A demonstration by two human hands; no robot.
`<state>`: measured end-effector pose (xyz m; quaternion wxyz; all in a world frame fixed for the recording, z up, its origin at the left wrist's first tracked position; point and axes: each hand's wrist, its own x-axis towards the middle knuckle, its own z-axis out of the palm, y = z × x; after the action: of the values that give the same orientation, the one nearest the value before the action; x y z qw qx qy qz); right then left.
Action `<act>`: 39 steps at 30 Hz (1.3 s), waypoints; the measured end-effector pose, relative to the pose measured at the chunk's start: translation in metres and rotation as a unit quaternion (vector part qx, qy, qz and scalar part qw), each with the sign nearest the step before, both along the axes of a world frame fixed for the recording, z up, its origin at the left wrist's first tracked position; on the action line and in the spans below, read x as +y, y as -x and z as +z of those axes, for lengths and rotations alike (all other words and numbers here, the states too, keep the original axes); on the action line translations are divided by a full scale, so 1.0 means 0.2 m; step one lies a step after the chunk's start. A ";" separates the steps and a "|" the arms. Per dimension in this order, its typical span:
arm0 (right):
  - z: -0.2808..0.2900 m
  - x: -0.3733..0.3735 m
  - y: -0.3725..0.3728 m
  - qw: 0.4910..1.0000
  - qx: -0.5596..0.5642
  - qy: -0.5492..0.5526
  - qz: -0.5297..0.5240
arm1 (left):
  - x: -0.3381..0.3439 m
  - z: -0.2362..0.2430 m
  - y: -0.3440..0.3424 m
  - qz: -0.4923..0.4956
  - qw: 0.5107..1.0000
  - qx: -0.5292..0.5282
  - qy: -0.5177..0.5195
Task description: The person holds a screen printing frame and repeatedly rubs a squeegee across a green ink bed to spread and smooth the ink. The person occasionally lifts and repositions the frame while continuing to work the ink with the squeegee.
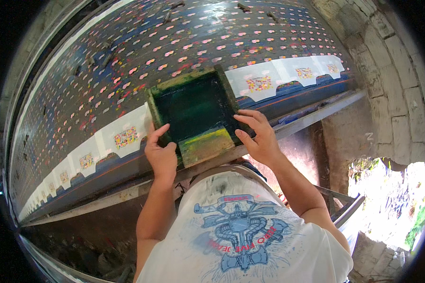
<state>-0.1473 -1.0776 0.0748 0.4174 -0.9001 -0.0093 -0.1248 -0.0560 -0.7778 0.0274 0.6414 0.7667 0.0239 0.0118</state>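
Note:
In front of me is a square, wooden-rimmed screen printing frame (pixel 193 106), with a dark green mesh and a yellow-green stained strip at its near side. My left hand (pixel 162 153) grips its left side, thumb and forefinger over the rim. On the right side, my right hand (pixel 259 137) holds the rim with bent fingers. The frame lies over the near edge of a long printing table and covers part of the row of white cut pieces. A white piece with a coloured print (pixel 259 84) shows to the right of it, and another printed piece (pixel 124 137) to its left.
The long dark table (pixel 198 30) is dotted with rows of pink and coloured marks; small dark objects (pixel 243 7) lie at its far side. A rail (pixel 316 111) runs along the near edge. At right stand a block wall (pixel 396 94) and a bright opening (pixel 387 203).

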 end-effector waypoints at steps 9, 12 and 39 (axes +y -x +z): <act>-0.10 -0.52 0.11 0.995 -0.018 -0.099 0.007 | -0.53 0.06 0.03 -0.004 0.998 -0.062 0.020; -0.09 -0.76 0.13 0.996 -0.021 -0.087 -0.001 | -0.77 -0.01 0.03 -0.008 0.998 -0.064 0.009; 0.02 -1.32 0.18 0.995 -0.066 0.008 0.080 | -1.22 -0.05 0.09 0.031 0.988 0.061 0.138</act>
<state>-0.1831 -1.3417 0.0793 0.4172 -0.8895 -0.1102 -0.1500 -0.0732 -1.0216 0.0168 0.7379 0.6688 0.0886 -0.0188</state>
